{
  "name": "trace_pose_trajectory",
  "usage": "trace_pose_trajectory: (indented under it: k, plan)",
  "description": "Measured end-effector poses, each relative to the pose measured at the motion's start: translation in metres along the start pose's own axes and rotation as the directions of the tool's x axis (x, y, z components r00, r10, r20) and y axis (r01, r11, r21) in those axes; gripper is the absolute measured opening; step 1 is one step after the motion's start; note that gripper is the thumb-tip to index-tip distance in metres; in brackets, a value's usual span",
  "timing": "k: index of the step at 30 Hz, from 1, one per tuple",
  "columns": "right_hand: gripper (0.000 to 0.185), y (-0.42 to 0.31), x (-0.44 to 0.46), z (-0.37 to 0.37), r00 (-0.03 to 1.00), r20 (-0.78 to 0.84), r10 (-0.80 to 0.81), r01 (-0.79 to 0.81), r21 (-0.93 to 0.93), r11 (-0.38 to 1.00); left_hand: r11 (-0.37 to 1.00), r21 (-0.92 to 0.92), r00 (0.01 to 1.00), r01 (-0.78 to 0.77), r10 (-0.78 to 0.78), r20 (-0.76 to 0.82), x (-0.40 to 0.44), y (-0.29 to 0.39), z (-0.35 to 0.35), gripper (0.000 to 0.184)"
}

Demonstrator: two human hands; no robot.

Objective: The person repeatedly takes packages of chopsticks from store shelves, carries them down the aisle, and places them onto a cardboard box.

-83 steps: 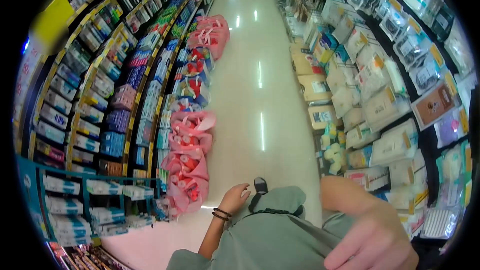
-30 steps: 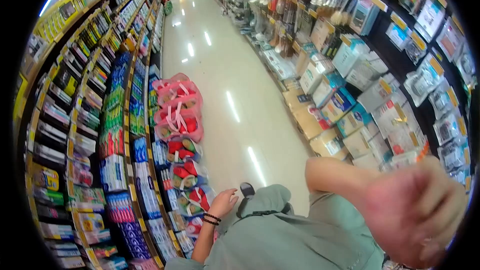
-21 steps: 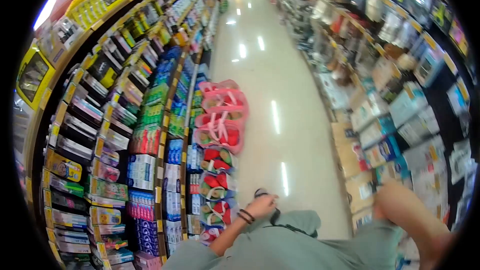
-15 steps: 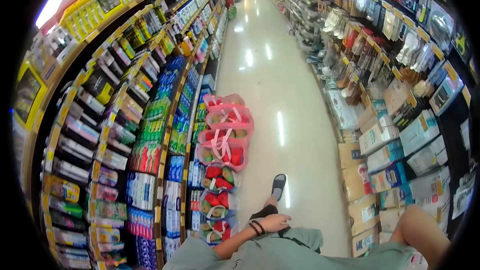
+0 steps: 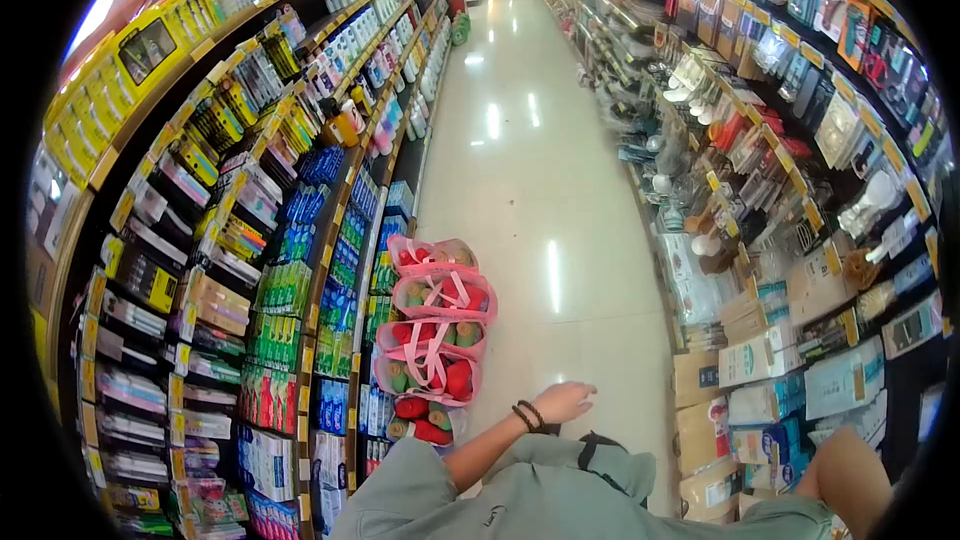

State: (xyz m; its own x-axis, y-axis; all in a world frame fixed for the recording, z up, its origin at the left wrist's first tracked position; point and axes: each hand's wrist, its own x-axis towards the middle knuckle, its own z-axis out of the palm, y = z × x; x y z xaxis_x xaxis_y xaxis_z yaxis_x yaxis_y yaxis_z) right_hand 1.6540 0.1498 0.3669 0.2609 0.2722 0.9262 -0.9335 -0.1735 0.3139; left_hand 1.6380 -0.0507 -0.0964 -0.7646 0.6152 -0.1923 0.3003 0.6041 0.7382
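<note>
My left hand reaches across in front of my body, above the floor, its fingers loosely apart and nothing seen in them. Dark bead bracelets circle that wrist. Left of the hand, pink-trimmed clear bags with red and green things inside stand in a row on the floor against the shelf. The hand is apart from them. At the lower right my right arm shows only in part, and its hand is out of view.
I am in a shop aisle with a pale, shiny floor. Along the left, shelves hold toothpaste boxes, toothbrush packs and bottles. The right shelf bears hanging kitchen utensils and packaged goods. Further down, a green item stands by the left shelf.
The pink bags and shelves have shifted down in view as I move forward along the aisle. My left hand has swung up and slightly right. The foot seen before is now hidden.
</note>
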Motion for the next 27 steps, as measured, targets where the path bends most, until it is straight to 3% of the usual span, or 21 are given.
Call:
trace_pose_trajectory:
  k: [4, 7, 11, 13, 15, 17, 19, 20, 21, 23, 24, 25, 27]
  plan:
    - [0.025, 0.056, -0.017, -0.019, 1.0, 0.01, -0.011, 0.011, -0.04, 0.999, 0.998, -0.061, 0.999, 0.007, -0.01, -0.049, 0.04, -0.018, -0.053, 0.036]
    - [0.026, 0.098, -0.03, -0.041, 0.999, 0.024, -0.032, 0.034, -0.097, 0.995, 0.997, -0.047, 0.995, 0.065, -0.061, 0.076, 0.07, -0.033, -0.078, 0.036]
    - [0.027, 0.15, -0.045, -0.08, 0.994, 0.075, -0.076, 0.09, -0.209, 0.974, 0.996, -0.086, 0.986, -0.01, 0.024, 0.167, 0.119, -0.069, -0.094, 0.037]
    - [0.028, 0.173, -0.049, -0.106, 0.987, 0.1, -0.123, 0.148, -0.305, 0.941, 0.992, 0.001, 0.974, -0.122, 0.12, 0.19, 0.15, -0.09, -0.112, 0.039]
    - [0.029, 0.197, -0.048, -0.136, 0.977, 0.134, -0.168, 0.21, -0.419, 0.884, 0.978, -0.188, 0.969, -0.088, 0.128, 0.212, 0.184, -0.104, -0.146, 0.037]
    - [0.029, 0.233, -0.05, -0.165, 0.97, 0.191, -0.149, 0.225, -0.488, 0.843, 0.828, -0.55, 0.987, 0.105, -0.017, 0.163, 0.21, -0.065, -0.231, 0.034]
    - [0.029, 0.278, -0.071, -0.204, 0.951, 0.296, 0.087, 0.059, -0.452, 0.89, 0.901, -0.432, 0.985, -0.028, -0.05, -0.167, 0.239, -0.044, -0.304, 0.028]
    - [0.025, 0.322, -0.093, -0.198, 0.998, 0.053, -0.031, 0.048, -0.352, 0.935, 0.945, -0.313, 0.949, -0.093, -0.011, -0.314, 0.252, -0.037, -0.341, 0.026]
    - [0.027, 0.366, -0.122, -0.191, 0.972, -0.205, -0.117, 0.064, -0.245, 0.967, 0.973, -0.187, 0.892, -0.137, 0.039, -0.451, 0.263, -0.035, -0.375, 0.024]
    - [0.005, 0.407, -0.183, -0.221, 0.949, -0.295, 0.107, -0.19, -0.268, 0.944, 0.963, -0.218, 0.805, -0.157, -0.003, -0.593, 0.278, -0.046, -0.432, 0.021]
    - [0.004, 0.43, -0.217, -0.231, 0.899, -0.339, 0.275, -0.368, -0.247, 0.896, 0.932, -0.326, 0.772, -0.157, -0.09, -0.629, 0.285, -0.03, -0.457, 0.019]
    - [0.003, 0.452, -0.251, -0.226, 0.786, -0.346, 0.513, -0.589, -0.165, 0.791, 0.89, -0.424, 0.732, -0.167, -0.177, -0.658, 0.296, -0.021, -0.478, 0.018]
    - [0.005, 0.488, -0.317, -0.211, 0.444, -0.248, 0.861, -0.893, -0.038, 0.449, 0.889, -0.399, 0.7, -0.225, -0.138, -0.701, 0.327, -0.053, -0.488, 0.018]
